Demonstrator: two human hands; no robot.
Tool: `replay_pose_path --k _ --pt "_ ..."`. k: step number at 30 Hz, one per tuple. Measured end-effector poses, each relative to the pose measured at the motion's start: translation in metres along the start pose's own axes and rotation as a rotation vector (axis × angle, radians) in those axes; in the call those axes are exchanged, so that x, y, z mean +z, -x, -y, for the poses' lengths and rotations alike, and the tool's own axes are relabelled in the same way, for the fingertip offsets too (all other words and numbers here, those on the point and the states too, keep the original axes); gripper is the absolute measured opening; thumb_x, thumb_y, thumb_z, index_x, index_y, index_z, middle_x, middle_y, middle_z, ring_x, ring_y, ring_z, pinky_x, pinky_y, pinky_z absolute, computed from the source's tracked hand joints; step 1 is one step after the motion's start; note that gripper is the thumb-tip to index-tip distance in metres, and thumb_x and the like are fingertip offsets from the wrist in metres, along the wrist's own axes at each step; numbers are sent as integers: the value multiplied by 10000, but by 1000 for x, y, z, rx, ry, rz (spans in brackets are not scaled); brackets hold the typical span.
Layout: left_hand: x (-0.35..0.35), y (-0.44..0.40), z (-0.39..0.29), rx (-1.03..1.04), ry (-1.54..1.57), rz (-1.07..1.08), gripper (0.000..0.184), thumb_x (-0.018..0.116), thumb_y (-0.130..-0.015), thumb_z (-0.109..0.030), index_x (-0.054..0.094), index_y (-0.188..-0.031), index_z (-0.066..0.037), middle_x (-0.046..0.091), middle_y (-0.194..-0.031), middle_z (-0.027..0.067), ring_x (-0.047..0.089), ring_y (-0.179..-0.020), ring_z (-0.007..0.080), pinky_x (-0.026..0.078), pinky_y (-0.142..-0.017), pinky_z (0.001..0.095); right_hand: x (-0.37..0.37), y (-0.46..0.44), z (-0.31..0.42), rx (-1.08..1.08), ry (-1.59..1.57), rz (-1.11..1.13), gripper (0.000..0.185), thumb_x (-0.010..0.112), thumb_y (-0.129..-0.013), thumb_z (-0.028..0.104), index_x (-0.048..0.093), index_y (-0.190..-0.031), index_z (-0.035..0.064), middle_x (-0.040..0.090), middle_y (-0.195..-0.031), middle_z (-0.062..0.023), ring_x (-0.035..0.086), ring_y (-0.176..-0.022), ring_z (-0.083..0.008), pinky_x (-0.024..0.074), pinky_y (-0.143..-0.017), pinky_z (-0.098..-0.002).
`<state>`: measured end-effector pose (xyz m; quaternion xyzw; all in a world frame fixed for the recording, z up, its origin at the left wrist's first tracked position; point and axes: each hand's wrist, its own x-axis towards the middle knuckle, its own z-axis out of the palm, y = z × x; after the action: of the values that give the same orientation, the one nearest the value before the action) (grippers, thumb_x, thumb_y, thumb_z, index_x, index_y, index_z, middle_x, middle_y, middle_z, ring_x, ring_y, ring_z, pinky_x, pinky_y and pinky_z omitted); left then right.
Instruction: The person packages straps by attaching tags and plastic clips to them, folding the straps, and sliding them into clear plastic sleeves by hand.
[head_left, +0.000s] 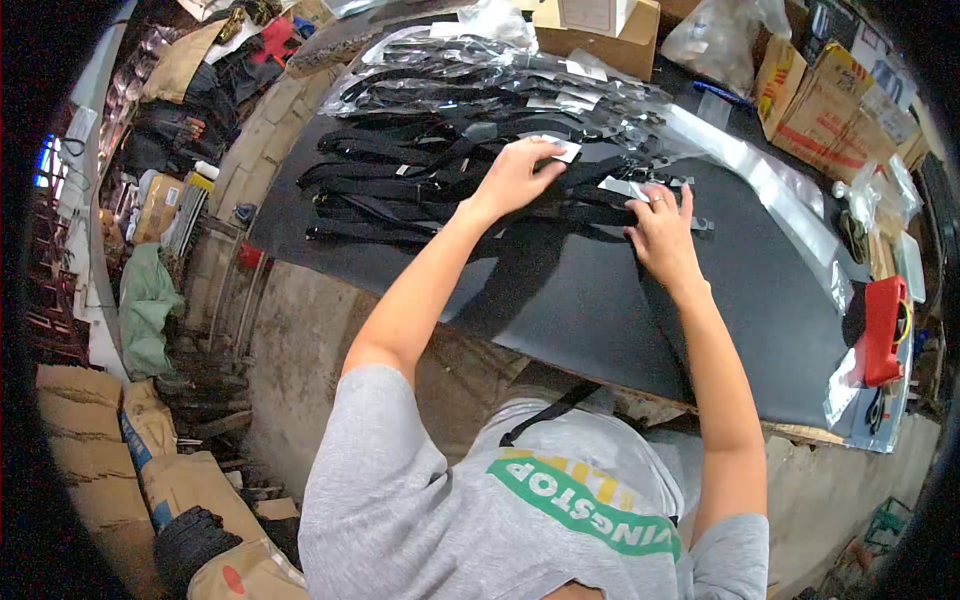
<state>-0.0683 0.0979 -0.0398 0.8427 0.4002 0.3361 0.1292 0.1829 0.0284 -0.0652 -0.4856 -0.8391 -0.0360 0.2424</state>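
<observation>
My left hand (pixel 520 178) pinches a small white label (pixel 567 150) between thumb and fingers, above a row of black straps (pixel 400 185). To its right, my right hand (pixel 662 232) has its fingertips on another white slip (pixel 622 187), with one finger raised; its fingers look closed on the slip's edge. The black straps lie side by side on a dark-topped table (pixel 560 290), their buckle ends (pixel 690 183) near my right hand. Behind them is a pile of straps in clear plastic bags (pixel 470 70) with white labels among them.
Long clear plastic sheeting (pixel 770 185) runs along the table's right part. A red tape dispenser (pixel 884 332) stands near the right edge. Cardboard boxes (pixel 828 110) and a blue pen (pixel 722 93) are at the back right. Cartons (pixel 195 490) are stacked on the floor at left.
</observation>
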Motion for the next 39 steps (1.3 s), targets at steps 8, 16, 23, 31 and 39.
replay_pose_path --k 8,16,23,31,39 --pt "45 -39 34 -41 -117 -71 309 733 -702 -213 660 -947 -39 593 -959 156 559 -956 314 456 -831 393 -30 21 1 139 -60 -148 294 692 -753 224 608 -998 85 551 -1134 -96 459 -1165 -275 158 -1060 -545" --pt "4 -57 100 -132 -218 -12 368 749 -659 -284 679 -923 -36 664 -865 151 633 -833 286 479 -776 361 -71 111 1 265 -97 -181 196 677 -736 74 622 -923 89 563 -1129 -72 508 -1119 -256 199 -1072 -492" --pt "-81 -69 5 -270 -132 141 420 744 -686 -334 683 -928 4 685 -860 107 622 -797 164 464 -771 281 -91 126 4 382 -265 -294 232 667 -735 1 633 -958 57 589 -1077 -100 551 -1035 -275 400 -934 -406" --pt "-138 -75 -142 -123 -82 123 292 749 -714 -253 680 -829 6 621 -649 25 518 -523 71 410 -503 230 -95 79 29 368 -847 -377 446 701 -738 41 546 -1156 38 553 -1162 -133 548 -1056 -258 433 -891 -330" --pt "-33 -63 -235 -256 413 486 181 767 -722 -166 672 -790 -29 547 -575 -63 444 -450 7 313 -407 175 -141 68 13 158 -589 -359 586 741 -703 219 505 -1205 31 578 -1093 -142 536 -1033 -299 395 -913 -393"
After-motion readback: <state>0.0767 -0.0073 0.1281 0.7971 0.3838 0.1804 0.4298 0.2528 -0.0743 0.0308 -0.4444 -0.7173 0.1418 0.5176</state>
